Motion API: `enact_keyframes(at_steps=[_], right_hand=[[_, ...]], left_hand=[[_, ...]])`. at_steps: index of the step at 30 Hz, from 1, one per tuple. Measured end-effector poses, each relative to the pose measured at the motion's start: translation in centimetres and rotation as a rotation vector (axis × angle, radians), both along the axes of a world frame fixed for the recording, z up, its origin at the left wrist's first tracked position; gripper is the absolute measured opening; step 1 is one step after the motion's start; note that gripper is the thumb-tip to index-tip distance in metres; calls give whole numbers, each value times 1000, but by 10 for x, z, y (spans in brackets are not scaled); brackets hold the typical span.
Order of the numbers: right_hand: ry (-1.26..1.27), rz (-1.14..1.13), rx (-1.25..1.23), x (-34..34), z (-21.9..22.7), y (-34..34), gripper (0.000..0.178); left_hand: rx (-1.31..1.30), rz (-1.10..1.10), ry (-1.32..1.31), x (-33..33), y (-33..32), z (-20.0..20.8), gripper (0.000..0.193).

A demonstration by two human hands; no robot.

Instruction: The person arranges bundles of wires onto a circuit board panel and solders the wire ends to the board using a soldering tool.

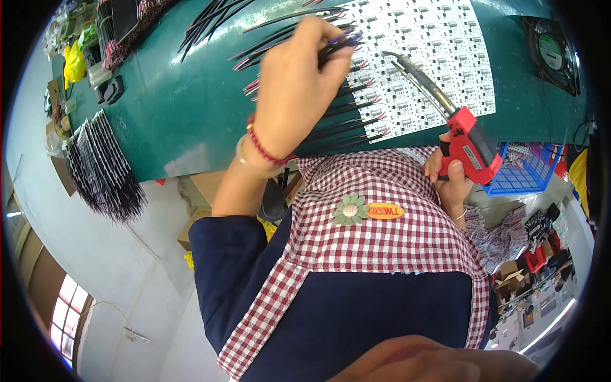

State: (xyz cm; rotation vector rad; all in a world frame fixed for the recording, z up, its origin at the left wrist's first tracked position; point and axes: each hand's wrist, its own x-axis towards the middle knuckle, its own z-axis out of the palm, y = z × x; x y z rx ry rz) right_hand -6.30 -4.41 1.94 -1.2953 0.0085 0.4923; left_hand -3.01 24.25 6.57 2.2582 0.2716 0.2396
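My left hand (pixel 299 86) is closed above the green table, its fingers pinched round a dark cable piece (pixel 337 46) that is slightly blurred. Below it, black cables (pixel 340 121) with red and white wire ends lie in a row, their tips along the left edge of a white sheet of printed circuit boards (pixel 433 57). In my right hand (pixel 452 181), at the table's near edge, is a red soldering gun (pixel 471 143). Its long metal tip points up and left over the boards, close to the cable ends. Whether the tip touches the sheet I cannot tell.
More black cables (pixel 213 22) lie at the far left of the table. A thick bundle of cables (pixel 105 169) hangs over its left edge. A black fan (pixel 552 54) stands at the right. A blue crate (pixel 525 169) sits beyond my right hand.
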Motion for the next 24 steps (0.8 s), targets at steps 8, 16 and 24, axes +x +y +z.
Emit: enact_keyframes(at_steps=[8, 16, 24], right_hand=[[-14, 77, -102, -2, -4, -3, 54], [-31, 103, -139, 4, 2, 4, 47], [-29, 135, -192, 4, 1, 4, 46]], left_hand=[[156, -152, 153, 11, -7, -29, 14], [212, -188, 224, 19, -4, -29, 18], [302, -260, 201, 25, -2, -28, 16]])
